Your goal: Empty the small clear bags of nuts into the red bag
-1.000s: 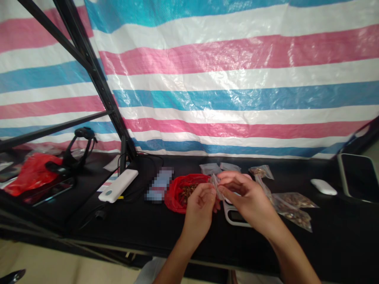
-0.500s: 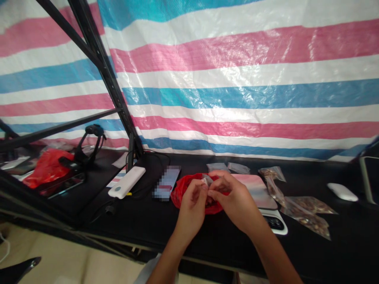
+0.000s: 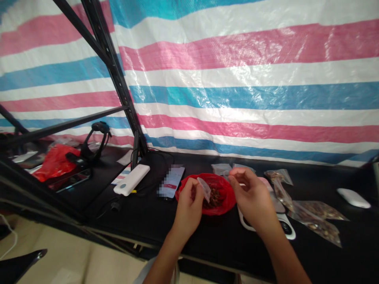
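My left hand (image 3: 188, 208) pinches a small clear plastic bag (image 3: 205, 189) and holds it above the red plastic bag (image 3: 224, 197) that lies open on the black table with brown bits inside. My right hand (image 3: 252, 196) hovers just right of the red bag, fingers curled, thumb and forefinger drawn together with nothing visible in them. It partly covers a white scale (image 3: 282, 221) beneath it.
Several filled clear packets (image 3: 314, 217) lie at the right, a white mouse (image 3: 353, 197) beyond them. Left of the red bag are a phone (image 3: 171, 182), a white power bank (image 3: 132, 180), cables and a black frame post (image 3: 117, 79). Another red bag (image 3: 56, 162) sits far left.
Both hands held the small clear bag together over the red bag; now they have parted. The left keeps the small bag, the right has drawn off to the right.
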Demonstrator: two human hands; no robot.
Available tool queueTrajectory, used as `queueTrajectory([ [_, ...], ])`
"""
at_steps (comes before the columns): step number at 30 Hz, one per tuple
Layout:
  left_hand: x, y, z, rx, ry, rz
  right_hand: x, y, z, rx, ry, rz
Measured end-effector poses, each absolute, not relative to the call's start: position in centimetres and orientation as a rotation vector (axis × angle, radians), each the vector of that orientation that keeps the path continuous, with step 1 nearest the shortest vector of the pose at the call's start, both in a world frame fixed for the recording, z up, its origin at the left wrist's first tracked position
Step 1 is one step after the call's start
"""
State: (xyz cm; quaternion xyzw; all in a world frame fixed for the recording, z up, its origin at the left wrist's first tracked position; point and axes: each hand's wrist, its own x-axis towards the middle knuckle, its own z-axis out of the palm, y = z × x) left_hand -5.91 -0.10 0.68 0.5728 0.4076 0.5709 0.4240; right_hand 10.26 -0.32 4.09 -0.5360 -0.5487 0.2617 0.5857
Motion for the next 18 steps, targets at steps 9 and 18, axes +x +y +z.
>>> queueTrajectory([
  [9,-5.5,-0.3,0.7,1.549,0.984,1.293,7.9,-1.5,4.8,-1.199,-1.496,0.968],
  [18,-4.7,-0.5,0.5,1.84,1.318,1.312,8.8,-1.0,5.3,-1.334,-1.45,0.518],
])
